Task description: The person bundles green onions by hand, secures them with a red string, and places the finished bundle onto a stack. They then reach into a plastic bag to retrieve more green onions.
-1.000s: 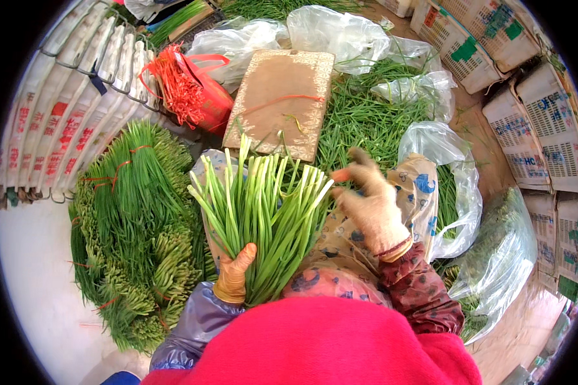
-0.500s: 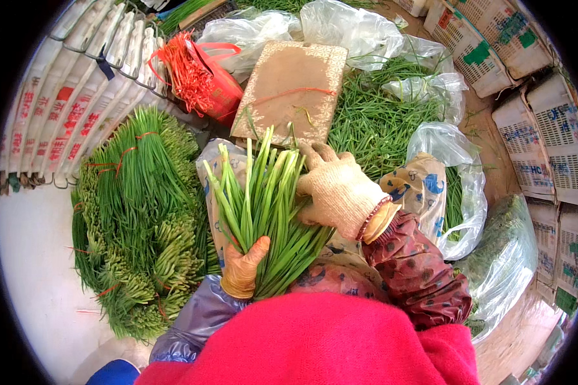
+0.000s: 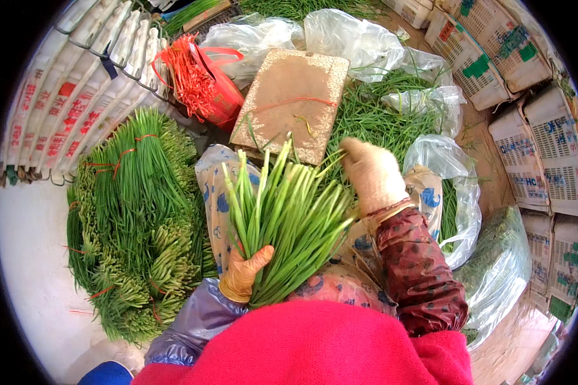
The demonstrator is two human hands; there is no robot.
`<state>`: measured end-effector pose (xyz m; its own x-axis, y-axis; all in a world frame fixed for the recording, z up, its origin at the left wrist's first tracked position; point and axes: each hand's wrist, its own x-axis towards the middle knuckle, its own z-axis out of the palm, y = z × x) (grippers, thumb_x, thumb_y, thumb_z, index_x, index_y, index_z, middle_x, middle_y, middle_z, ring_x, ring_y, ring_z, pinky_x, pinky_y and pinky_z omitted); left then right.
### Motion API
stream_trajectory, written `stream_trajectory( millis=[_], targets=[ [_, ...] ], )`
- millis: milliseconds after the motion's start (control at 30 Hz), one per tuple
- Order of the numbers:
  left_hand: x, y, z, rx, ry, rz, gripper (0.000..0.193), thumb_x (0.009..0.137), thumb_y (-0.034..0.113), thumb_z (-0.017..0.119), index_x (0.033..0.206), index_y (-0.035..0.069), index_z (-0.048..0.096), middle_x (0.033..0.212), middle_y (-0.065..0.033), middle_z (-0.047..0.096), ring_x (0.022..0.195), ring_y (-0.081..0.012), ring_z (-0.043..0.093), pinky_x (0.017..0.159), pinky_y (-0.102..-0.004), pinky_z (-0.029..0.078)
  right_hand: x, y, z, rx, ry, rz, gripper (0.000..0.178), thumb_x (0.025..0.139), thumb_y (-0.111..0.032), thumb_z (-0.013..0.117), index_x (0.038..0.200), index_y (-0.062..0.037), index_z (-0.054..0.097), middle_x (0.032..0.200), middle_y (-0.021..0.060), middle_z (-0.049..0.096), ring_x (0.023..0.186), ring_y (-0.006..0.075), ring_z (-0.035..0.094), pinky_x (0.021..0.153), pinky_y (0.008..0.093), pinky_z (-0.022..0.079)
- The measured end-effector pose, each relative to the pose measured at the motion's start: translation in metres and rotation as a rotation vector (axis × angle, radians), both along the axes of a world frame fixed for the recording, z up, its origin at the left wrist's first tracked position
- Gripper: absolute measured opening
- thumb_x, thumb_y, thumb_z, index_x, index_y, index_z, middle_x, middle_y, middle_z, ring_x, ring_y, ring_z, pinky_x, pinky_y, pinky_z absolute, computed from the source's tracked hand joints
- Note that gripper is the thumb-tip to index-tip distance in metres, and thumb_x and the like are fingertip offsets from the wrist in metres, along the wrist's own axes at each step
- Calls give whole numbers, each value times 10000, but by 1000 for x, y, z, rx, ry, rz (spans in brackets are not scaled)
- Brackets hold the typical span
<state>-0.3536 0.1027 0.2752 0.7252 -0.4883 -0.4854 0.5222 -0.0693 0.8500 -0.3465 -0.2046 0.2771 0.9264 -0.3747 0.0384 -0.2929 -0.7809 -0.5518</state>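
Note:
My left hand [image 3: 245, 273], in a thin orange-tan glove, is closed round the lower part of a loose bunch of garlic chives [image 3: 295, 218], whose pale stem ends fan upward. My right hand [image 3: 374, 170], in a cream knit glove, is to the right of the bunch with its fingers closed. A few thin chive stalks show at its fingertips; the hand is slightly blurred. Just beyond it lies a heap of loose chives [image 3: 385, 115] on plastic. Left of my left hand are stacked bundles of chives [image 3: 141, 186] tied with red strips.
A worn brown board [image 3: 289, 96] with a patterned border lies ahead, a red strip across it. Beside it stands a red bag [image 3: 218, 96] with red ties [image 3: 189, 74]. White crates [image 3: 542, 147] line the right; white bags [image 3: 77, 90] hang left. Clear plastic [image 3: 494, 276] lies at right.
My right hand has moved right, away from the bunch, its spread fingers now closed with thin stalks at the tips. The bunch in my left hand has fanned out and shifted slightly right.

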Motion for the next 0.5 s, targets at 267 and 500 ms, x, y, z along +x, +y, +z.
stream_trajectory(
  millis=[267, 500],
  targets=[
    [7, -8, 19, 125, -250, -158, 395, 861, 204, 735, 1204, 44, 623, 1102, -41, 669, 970, -166, 603, 889, -318, 472, 14, -38, 18, -36, 72, -152, 527, 820, -273, 648, 1281, -47, 529, 1168, 211, 634, 1094, 376, 602, 919, 427, 482],
    [17, -11, 8, 16, -103, -278, 601, 807, 314, 793, 1278, 29, 553, 1157, -66, 645, 1033, -183, 598, 911, -337, 470, 27, -5, 28, 481, -97, 463, 487, 990, -382, 394, 1271, -26, 572, 1168, 203, 637, 1069, 281, 594, 962, 339, 432]
  ],
)
